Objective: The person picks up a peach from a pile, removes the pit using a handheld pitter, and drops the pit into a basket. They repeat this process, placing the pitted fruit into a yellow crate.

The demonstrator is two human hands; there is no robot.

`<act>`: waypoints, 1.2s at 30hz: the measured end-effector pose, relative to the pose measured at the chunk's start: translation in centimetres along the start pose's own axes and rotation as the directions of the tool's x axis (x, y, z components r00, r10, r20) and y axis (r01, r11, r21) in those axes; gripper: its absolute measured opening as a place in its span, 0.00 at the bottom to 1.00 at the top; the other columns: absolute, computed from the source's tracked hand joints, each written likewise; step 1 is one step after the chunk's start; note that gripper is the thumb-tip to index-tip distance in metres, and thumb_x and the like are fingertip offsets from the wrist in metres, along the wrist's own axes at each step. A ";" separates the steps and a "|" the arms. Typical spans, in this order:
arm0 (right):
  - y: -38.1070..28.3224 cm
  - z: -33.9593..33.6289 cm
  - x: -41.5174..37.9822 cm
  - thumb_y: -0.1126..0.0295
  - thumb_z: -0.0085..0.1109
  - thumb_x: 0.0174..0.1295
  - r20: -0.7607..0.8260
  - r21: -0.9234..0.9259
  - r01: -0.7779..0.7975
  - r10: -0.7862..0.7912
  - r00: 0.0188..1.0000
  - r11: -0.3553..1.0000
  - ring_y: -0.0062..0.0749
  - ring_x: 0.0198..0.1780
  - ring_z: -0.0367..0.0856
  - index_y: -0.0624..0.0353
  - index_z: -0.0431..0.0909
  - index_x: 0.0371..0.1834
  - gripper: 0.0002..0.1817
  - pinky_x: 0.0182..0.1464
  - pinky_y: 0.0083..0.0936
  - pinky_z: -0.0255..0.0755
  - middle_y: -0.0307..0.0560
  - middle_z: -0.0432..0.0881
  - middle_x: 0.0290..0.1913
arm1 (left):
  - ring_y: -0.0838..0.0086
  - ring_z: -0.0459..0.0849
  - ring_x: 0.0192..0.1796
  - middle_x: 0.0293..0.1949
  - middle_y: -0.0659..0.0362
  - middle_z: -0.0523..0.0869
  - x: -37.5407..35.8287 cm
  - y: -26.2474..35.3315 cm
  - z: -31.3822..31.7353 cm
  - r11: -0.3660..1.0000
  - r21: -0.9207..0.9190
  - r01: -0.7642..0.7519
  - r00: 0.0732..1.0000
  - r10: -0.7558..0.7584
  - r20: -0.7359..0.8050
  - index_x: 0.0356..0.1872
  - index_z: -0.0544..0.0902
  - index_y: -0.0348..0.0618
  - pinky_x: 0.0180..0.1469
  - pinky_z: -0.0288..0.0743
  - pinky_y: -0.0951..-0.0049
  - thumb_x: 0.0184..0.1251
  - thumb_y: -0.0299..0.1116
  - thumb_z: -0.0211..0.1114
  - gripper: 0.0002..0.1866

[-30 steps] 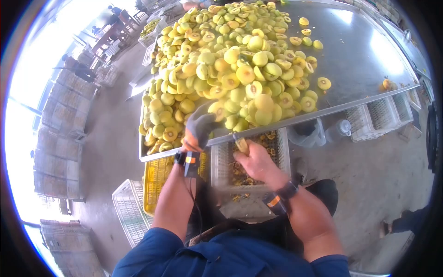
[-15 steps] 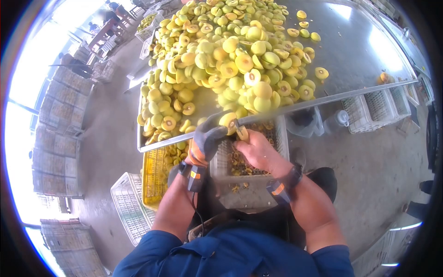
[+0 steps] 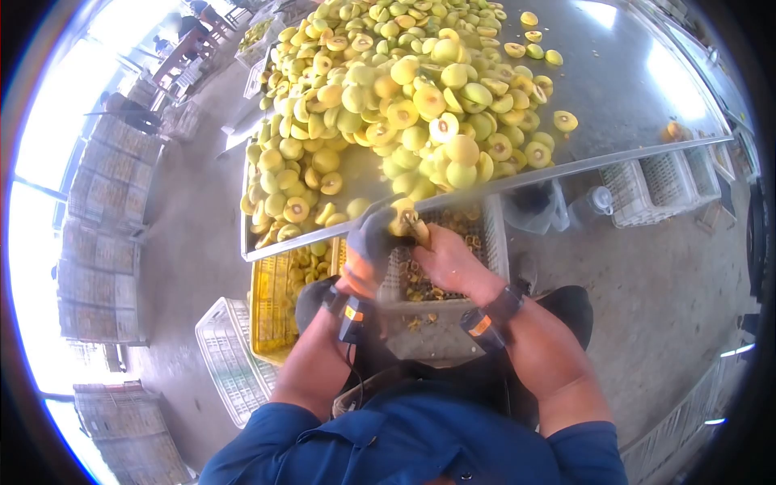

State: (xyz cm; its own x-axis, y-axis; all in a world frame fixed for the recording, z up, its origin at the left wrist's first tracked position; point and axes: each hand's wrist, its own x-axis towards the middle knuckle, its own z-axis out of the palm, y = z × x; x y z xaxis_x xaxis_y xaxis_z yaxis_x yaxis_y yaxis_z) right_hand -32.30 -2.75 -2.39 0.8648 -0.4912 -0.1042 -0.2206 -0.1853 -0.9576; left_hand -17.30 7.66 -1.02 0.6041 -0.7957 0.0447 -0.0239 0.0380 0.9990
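Observation:
My left hand point(image 3: 368, 249), in a grey and orange glove, is closed around a halved yellow-green fruit point(image 3: 401, 208), its cut face turned toward my right hand. My bare right hand point(image 3: 453, 260) grips a small pitting knife point(image 3: 420, 233) by its light handle. The blade meets the middle of the cut face, where the pit sits; its exact shape is blurred. Both hands are at the near edge of the metal table point(image 3: 598, 89). Just beyond them rises a heap of similar halves point(image 3: 388, 81). Beneath the hands stands a pale crate point(image 3: 499, 242) holding pits and scraps.
At lower left are a yellow crate point(image 3: 271, 311) of fruit halves and a white crate point(image 3: 230, 356). Under the table's right side are a plastic bag point(image 3: 537, 206), a clear jug point(image 3: 594, 202) and white crates point(image 3: 647, 190). Stacked crates point(image 3: 105, 234) line the left.
My left hand has turned around the fruit and shifted slightly right, its glove now blurred. The knife has moved from the fruit's edge to the middle of its cut face.

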 end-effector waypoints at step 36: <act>-1.1 0.7 -3.1 0.65 0.59 0.79 0.556 0.355 -0.429 0.181 0.811 0.831 0.23 0.18 0.72 0.59 0.79 0.42 0.09 0.21 0.28 0.65 0.38 0.75 0.25 | 0.59 0.92 0.50 0.47 0.48 0.93 1.7 -3.7 -6.9 0.748 0.631 -0.207 0.864 0.442 -0.240 0.54 0.89 0.31 0.53 0.87 0.65 0.71 0.27 0.68 0.14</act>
State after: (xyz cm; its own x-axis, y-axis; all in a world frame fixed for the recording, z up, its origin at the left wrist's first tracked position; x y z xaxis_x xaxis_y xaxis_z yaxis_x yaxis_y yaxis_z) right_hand -34.47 -0.45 -1.20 0.9123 0.0410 -0.4076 -0.3942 0.3587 -0.8462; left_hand -10.68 10.39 -4.72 0.7029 -0.5255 0.4793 -0.6454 -0.1880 0.7404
